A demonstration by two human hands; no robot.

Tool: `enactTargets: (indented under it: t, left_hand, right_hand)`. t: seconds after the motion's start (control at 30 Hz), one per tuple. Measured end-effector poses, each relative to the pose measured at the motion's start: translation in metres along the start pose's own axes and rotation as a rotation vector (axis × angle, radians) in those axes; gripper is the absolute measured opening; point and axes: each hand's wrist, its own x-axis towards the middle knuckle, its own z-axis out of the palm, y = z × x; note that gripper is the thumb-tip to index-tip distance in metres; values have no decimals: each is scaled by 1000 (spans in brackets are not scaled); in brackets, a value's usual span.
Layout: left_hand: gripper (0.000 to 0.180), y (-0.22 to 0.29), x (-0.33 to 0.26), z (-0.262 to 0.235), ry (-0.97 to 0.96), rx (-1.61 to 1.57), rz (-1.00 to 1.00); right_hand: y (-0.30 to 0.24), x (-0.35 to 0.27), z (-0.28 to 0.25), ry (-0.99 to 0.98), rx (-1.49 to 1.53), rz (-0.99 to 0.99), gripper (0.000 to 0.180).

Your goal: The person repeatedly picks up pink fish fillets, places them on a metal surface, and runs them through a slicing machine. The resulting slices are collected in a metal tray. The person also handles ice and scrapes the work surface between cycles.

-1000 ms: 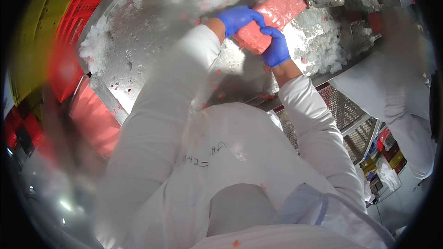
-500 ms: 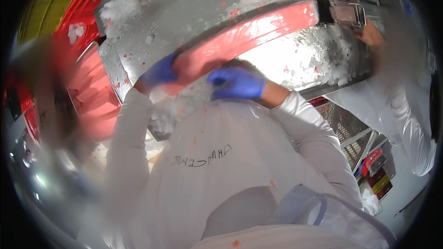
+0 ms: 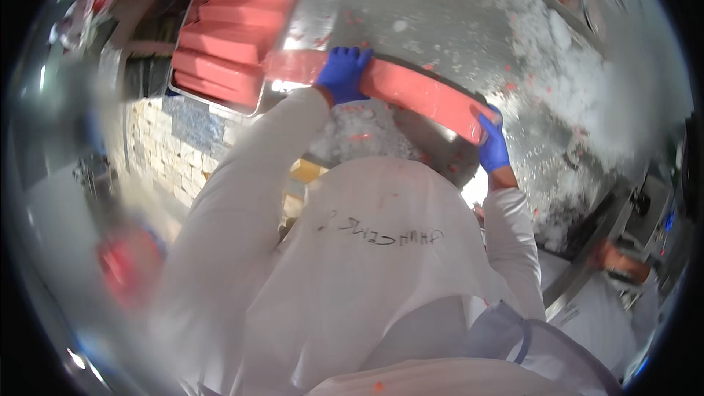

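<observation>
A long, flat, shiny pink strip (image 3: pixel 425 92), soft and meat-like, stretches in a bowed line over the metal table. My left hand (image 3: pixel 343 75), in a blue glove, lies across its left part with the fingers over the far edge. The strip's right end is in the grip of my right hand (image 3: pixel 493 139), also blue-gloved, thumb on top and the other fingers mostly hidden. Beyond my left hand the strip reaches the near right side of a metal-rimmed tray (image 3: pixel 253 112), where similar pink strips (image 3: pixel 235 22) lie side by side.
The metal table (image 3: pixel 440 22) is wet, with crushed ice (image 3: pixel 565 59) along its right side and pink scraps about. More ice (image 3: pixel 359 132) lies close to my apron. At the lower right, another person's hand (image 3: pixel 623 260) is beside metal equipment (image 3: pixel 645 209). Pale tiles (image 3: pixel 172 154) cover the floor.
My view has turned left. The strip has come away from the metal equipment and the other person's hand, over to the tray. My right hand has moved to its right end.
</observation>
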Motion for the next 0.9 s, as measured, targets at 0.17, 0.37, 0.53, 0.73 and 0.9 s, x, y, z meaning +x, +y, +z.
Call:
enactTargets:
  t: [0.17,0.37,0.53,0.73,0.9]
  left_hand:
    - [99,-9,-15,-7,-56,114,17]
    - [104,-1,-26,-3,-127,189,102]
    - [118,0,-45,23,191,397,9]
    - [111,90,-100,-45,346,-376,260]
    - [68,17,-100,-79,508,51,-234]
  right_hand:
    - [29,-45,4,27,-125,246,64]
    - [69,-90,-49,90,-189,351,64]
    - [38,-84,-15,-268,-49,677,26]
    - [-12,-83,180,-454,-172,508,42]
    - [-36,-115,218,-491,-489,151,71]
